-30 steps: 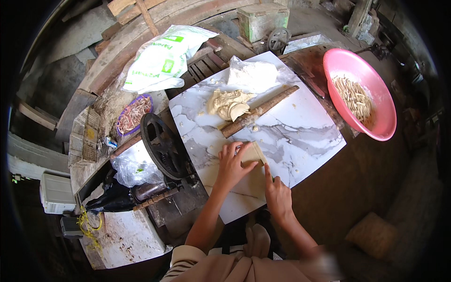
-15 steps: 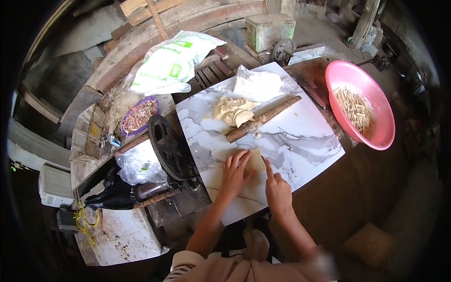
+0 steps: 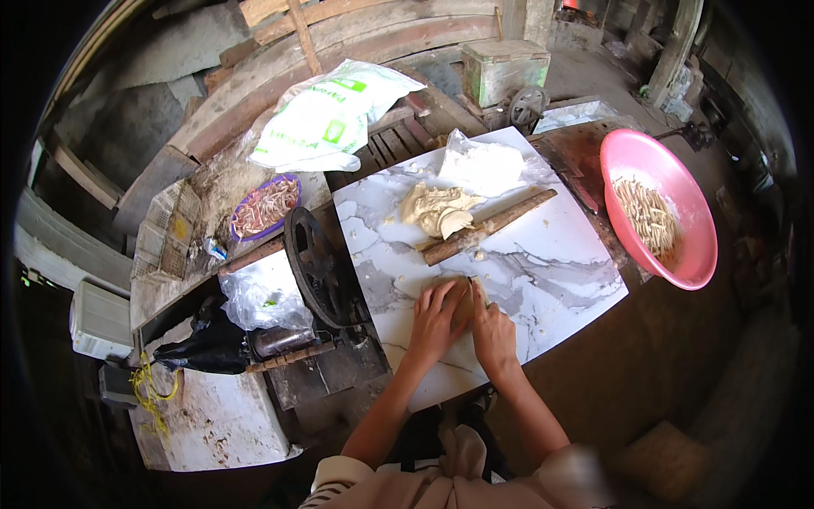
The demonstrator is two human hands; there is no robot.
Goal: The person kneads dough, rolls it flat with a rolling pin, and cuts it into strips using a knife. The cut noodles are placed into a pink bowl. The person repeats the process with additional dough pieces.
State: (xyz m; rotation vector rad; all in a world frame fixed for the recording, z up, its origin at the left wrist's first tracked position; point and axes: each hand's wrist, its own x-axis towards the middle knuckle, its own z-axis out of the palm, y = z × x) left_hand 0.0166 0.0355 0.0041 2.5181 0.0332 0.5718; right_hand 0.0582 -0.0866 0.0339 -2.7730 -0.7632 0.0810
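Pale dough sheet is held on marbled board by left hand, fingers flat, slightly spread | thin tool, mostly hidden, is gripped by right hand, fingers curled, index extended | right hand has been brought beside left; work line seems shifted leftward

We record print most clearly on the white plastic sack: two slanted lines of green lettering, the upper line partly distorted by folds, the lower line nearer the sack's front edge. Beside the lettering we note a solid green emblem. On the small blue-and-white packet, any print is too small for us to read.
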